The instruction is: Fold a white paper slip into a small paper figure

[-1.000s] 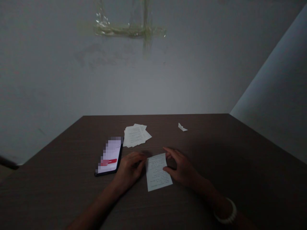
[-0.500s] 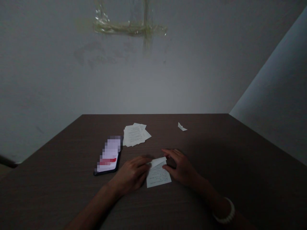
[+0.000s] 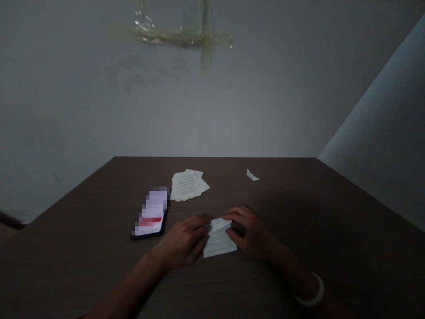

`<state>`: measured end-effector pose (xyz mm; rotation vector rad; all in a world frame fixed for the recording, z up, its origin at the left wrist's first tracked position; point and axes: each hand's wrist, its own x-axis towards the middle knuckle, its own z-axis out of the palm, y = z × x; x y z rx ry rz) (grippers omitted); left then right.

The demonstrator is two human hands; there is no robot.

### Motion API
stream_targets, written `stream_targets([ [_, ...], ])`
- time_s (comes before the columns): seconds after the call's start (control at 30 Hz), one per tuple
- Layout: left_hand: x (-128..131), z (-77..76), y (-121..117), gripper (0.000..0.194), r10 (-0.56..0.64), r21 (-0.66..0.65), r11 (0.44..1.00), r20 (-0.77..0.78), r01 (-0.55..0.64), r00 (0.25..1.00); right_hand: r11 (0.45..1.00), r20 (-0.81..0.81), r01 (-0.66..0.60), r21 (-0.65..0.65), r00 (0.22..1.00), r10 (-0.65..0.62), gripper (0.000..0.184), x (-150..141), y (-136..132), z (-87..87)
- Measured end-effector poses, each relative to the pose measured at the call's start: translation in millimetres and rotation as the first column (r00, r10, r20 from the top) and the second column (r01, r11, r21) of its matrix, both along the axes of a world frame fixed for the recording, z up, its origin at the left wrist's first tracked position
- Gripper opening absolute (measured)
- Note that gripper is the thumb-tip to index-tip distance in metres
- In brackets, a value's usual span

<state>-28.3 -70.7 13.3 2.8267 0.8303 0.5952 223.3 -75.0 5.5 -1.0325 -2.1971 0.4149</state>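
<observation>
A small printed sheet of paper (image 3: 219, 241) lies on the dark wooden table (image 3: 299, 212) in front of me. Its far edge is bent over toward me. My left hand (image 3: 182, 243) pinches the sheet's upper left corner, fingers curled on it. My right hand (image 3: 254, 232) grips the upper right corner with bent fingers; a white bracelet (image 3: 310, 292) is on that wrist.
A phone (image 3: 151, 215) with a lit screen lies left of my left hand. Behind it rests a loose stack of printed sheets (image 3: 188, 185). A small folded paper piece (image 3: 252, 176) sits farther back right. Grey walls close off the table's far side and right.
The flat sheet now has its far edge folded over toward me. Both hands have closed in on its top corners.
</observation>
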Motion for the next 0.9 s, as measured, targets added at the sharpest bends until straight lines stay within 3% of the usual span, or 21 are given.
stream_targets([
  [0.17, -1, 5.5, -2, 0.057, -0.007, -0.020, 1.000, -0.053, 0.005, 0.999, 1.000, 0.042, 0.006, 0.005, 0.999, -0.007, 0.028, -1, 1, -1.0],
  [0.23, 0, 6.9, -2, 0.063, -0.005, -0.026, 1.000, -0.079, 0.003, 0.997, 1.000, 0.051, 0.006, -0.002, 0.999, -0.006, 0.026, -1, 0, -0.2],
  [0.5, 3, 6.5, -3, 0.052, 0.018, -0.048, 0.999, -0.095, -0.023, 0.995, 1.000, 0.074, -0.021, 0.010, 0.997, 0.020, 0.017, 0, -1, 2.9],
  [0.7, 5, 1.2, -3, 0.047, 0.068, -0.147, 0.987, 0.003, -0.067, 0.998, 1.000, 0.019, 0.004, -0.016, 1.000, -0.004, 0.016, 0, 2, -4.6],
  [0.9, 7, 1.6, 1, 0.032, 0.328, -0.393, 0.890, 0.205, -0.229, 0.922, 0.994, -0.123, 0.044, -0.104, 0.991, -0.057, 0.016, -2, 5, -5.6],
])
